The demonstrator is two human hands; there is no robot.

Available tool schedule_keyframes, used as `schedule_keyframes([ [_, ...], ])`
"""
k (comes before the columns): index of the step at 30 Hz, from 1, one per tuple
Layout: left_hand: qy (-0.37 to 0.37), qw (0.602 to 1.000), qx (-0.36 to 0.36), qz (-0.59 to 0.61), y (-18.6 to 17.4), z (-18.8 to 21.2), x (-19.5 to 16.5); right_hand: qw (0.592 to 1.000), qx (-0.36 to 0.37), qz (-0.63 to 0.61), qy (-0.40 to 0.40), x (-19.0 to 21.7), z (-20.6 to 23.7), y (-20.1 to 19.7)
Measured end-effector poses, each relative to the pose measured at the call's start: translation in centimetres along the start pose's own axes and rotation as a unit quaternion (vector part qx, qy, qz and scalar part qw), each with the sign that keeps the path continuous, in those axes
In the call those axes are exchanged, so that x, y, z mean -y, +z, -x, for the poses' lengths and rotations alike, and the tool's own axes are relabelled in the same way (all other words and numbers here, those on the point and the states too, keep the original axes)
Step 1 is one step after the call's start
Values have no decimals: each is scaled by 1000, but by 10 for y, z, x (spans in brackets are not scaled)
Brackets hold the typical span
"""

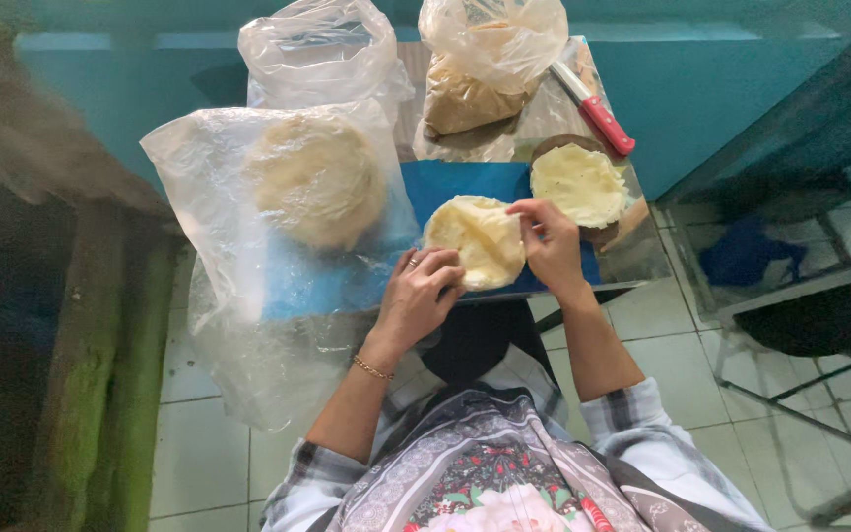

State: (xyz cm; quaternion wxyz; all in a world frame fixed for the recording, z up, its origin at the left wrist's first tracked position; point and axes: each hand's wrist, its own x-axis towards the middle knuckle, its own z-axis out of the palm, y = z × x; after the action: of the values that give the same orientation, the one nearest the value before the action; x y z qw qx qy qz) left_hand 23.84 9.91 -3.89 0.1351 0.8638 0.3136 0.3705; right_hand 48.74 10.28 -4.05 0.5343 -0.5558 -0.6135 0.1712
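We see both hands working one pale yellow, round, thin dough sheet [475, 239], which lies on the blue flat mat [347, 271] at the near edge of the small glass-topped table [642, 258], approx. centre of the view. The left hand [421, 294] sits at the sheet's near-left edge, fingers curled and pinching the rim; a ring shows on one finger and a thin gold bracelet [372, 368] circles the wrist. The right hand [547, 239] comes in from the right side, thumb and fingertips closed on the upper-right edge of the same sheet, lifting or folding it a bit. We can't tell for sure, the fold is small in this view.

Just right of the sheet, touching or nearly so, a second flat round dough disc [577, 184] rests on a dark brown round board [598, 232]. Behind it lies a knife with a red handle [598, 116], blade pointing away toward the far-left.

Left of the hands, a stack of pale round dough sheets inside a large clear plastic bag [317, 177] covers much of the mat; the bag's loose end hangs over the table's near edge. At the far side stand two more clear plastic bags: one w/ brownish crumbly filling [465, 99], the other crumpled and seemingly holding nothing [322, 49]. Below the table: white floor tiles [199, 453]. The person wears a plaid shirt w/ a patterned cloth over the front.
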Motion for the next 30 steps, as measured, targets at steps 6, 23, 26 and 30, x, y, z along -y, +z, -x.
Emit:
schedule_keyframes([
  [6,-3,1000,0,5,-1,-1,-1,945,-50,-312,89,-24,-37,-20],
  [23,-323,700,101,629,32,-34,-11,787,212,-556,163,17,16,-34],
  [26,-297,668,109,673,41,-30,-8,827,161,-509,177,22,24,-31],
  [30,-281,661,60,693,42,-27,-10,801,67,-542,244,29,34,-22],
])
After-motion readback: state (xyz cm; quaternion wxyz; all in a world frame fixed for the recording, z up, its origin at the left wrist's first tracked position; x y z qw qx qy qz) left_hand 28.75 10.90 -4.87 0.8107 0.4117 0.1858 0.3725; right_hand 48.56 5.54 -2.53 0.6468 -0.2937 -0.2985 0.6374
